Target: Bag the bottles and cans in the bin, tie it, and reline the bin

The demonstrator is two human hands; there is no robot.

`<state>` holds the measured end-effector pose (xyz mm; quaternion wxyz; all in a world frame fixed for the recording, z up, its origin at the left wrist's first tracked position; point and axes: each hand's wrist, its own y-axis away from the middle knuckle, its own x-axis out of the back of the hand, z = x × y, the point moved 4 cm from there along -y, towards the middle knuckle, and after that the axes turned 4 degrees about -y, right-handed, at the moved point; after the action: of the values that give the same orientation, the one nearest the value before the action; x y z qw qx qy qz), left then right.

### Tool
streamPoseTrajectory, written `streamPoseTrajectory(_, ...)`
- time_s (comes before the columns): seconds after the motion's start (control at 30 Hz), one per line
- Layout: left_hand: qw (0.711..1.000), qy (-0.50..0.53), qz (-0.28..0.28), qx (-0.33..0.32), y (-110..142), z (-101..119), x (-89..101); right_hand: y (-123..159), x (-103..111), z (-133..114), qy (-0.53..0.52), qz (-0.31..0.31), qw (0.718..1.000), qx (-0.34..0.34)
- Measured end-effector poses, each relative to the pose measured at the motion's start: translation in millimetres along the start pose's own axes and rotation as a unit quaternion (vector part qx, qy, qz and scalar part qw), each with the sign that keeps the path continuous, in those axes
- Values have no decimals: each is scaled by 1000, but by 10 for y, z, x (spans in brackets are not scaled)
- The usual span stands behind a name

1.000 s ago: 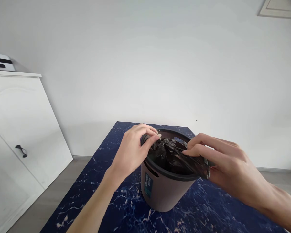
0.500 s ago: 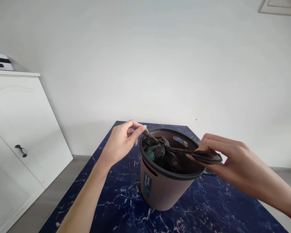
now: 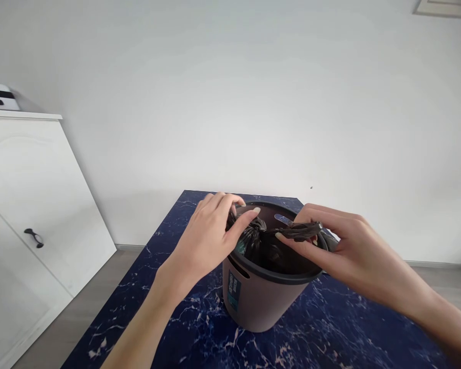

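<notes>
A brown plastic bin (image 3: 259,300) with a dark rim stands on a dark blue marbled table (image 3: 184,328). Inside it sits a black bin bag (image 3: 263,246), knotted at the top. My left hand (image 3: 209,238) pinches one end of the bag by the knot, over the bin's left rim. My right hand (image 3: 341,251) grips the other twisted end over the right rim. Both hands are closed on the plastic.
A white cabinet (image 3: 26,215) with a dark handle (image 3: 34,237) stands at the left, with a white and black device (image 3: 0,97) on top. A plain white wall is behind the table. Grey floor shows at both sides.
Both hands, which had pulled the bag's two ends apart half a second ago, have come back together over the bin, close to the knot.
</notes>
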<state>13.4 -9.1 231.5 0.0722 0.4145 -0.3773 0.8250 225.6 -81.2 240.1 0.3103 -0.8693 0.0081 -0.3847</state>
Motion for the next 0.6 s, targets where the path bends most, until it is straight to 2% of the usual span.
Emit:
streamPoseTrajectory(0.07,998,-47,32,2,-10,-50,26,-12,-4,-17,0,0,1000,4)
streamPoseTrajectory(0.13,997,-62,35,13,-22,-114,37,-19,-11,-28,-4,-2,1000,6)
streamPoseTrajectory(0.27,996,-26,-54,66,-38,-249,1,-20,-35,-32,-10,-8,1000,1)
streamPoseTrajectory(0.37,993,-3,-80,92,-39,-287,-5,-20,-62,-34,-6,-9,1000,0)
streamPoseTrajectory(0.43,994,6,-65,83,-42,-269,4,-22,-76,-39,-5,-9,1000,3)
streamPoseTrajectory(0.6,998,25,15,47,-40,-183,56,7,-62,-7,8,3,1000,10)
